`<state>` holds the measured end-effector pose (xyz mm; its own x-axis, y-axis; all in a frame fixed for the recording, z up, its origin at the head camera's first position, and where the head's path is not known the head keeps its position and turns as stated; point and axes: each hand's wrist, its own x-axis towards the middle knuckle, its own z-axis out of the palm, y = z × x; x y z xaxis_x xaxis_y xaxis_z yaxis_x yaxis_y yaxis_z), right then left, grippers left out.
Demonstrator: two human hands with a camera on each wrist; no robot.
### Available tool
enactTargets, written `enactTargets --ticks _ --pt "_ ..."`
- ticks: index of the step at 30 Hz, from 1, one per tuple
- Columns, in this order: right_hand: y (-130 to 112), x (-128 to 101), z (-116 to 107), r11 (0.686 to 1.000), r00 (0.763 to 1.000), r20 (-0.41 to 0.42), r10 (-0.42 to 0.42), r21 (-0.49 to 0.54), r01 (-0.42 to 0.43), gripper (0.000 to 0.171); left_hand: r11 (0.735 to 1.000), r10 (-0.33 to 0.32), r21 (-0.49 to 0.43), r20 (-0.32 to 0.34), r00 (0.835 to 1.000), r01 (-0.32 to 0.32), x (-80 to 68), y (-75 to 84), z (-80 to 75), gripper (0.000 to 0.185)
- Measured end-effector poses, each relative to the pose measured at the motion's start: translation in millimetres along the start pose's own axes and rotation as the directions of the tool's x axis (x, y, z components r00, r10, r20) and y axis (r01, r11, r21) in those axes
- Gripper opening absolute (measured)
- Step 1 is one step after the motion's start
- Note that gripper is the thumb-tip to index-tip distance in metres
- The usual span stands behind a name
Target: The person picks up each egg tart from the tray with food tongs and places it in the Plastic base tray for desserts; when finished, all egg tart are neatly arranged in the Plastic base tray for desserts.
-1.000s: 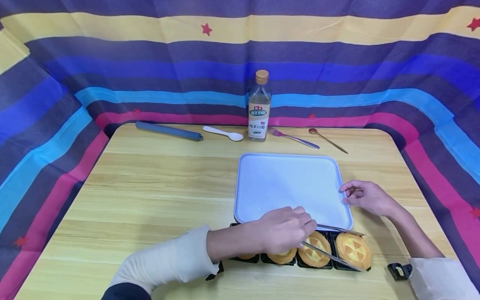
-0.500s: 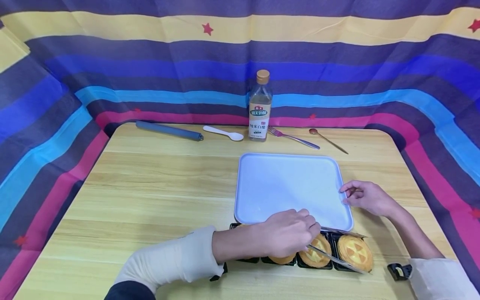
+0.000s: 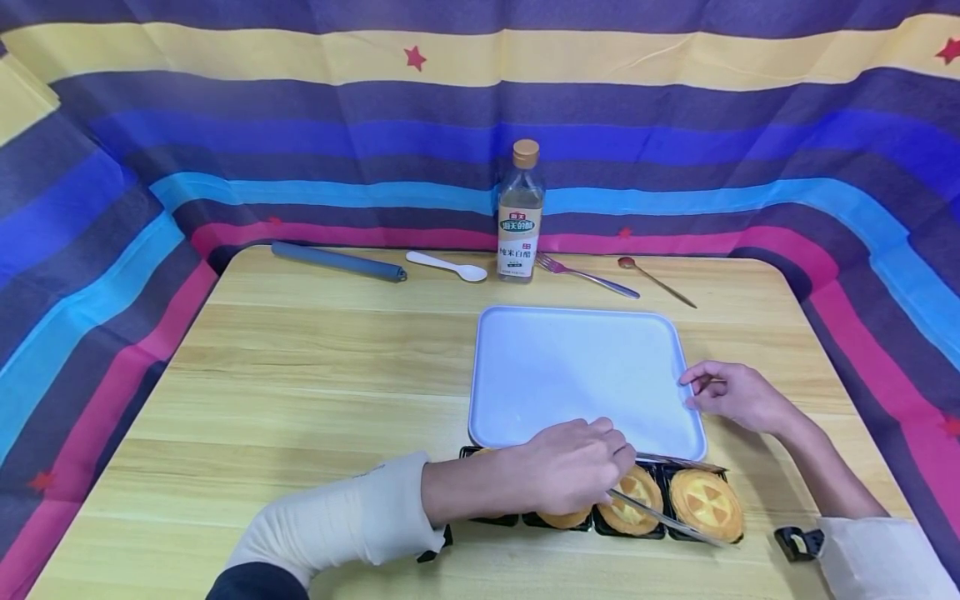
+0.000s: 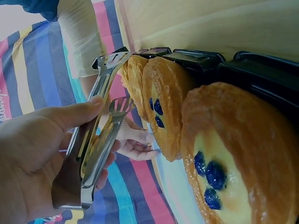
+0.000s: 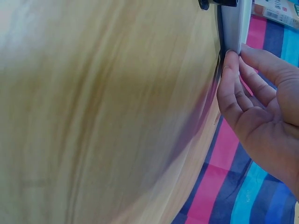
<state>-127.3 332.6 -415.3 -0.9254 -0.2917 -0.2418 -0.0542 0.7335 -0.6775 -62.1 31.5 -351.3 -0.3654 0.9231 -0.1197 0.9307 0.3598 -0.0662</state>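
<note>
My left hand [image 3: 573,477] grips tongs [image 3: 663,518] open over tart [image 3: 707,504]; right hand [image 3: 731,396] fingertips touch tray [image 3: 585,375] rim. Risk, I judge: tart crumbles if squeezed hard.

Three pastries [image 3: 707,504], two spoons [image 3: 447,266], one fork [image 3: 585,276], one bottle [image 3: 519,213]

Pale blue plastic tray [image 3: 577,333] mid-table, row of round golden pastries [image 3: 705,503] just before it, glass vinegar bottle [image 3: 519,215] behind, metal fork [image 3: 587,276] behind-right.
</note>
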Motion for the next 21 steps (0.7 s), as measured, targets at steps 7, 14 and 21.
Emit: enactTargets --ticks 7,14,21 --pt "-1.2 -1.0 -0.2 1.0 1.0 0.0 -0.01 0.005 0.01 0.028 1.0 -0.012 -0.02 0.037 0.999 0.013 -0.1 0.4 -1.8 0.051" --pt "-1.3 -1.4 -0.3 1.0 1.0 0.002 -0.006 0.012 0.006 0.029 0.999 -0.021 -0.023 0.062 0.998 0.023 -4.0 -1.1 -2.2 0.053" --pt "-1.1 -1.5 0.0 1.0 1.0 0.002 -0.005 0.016 0.005 0.03 1.0 0.002 -0.018 0.038 0.999 -0.001 -14.8 -3.5 -2.0 0.052"
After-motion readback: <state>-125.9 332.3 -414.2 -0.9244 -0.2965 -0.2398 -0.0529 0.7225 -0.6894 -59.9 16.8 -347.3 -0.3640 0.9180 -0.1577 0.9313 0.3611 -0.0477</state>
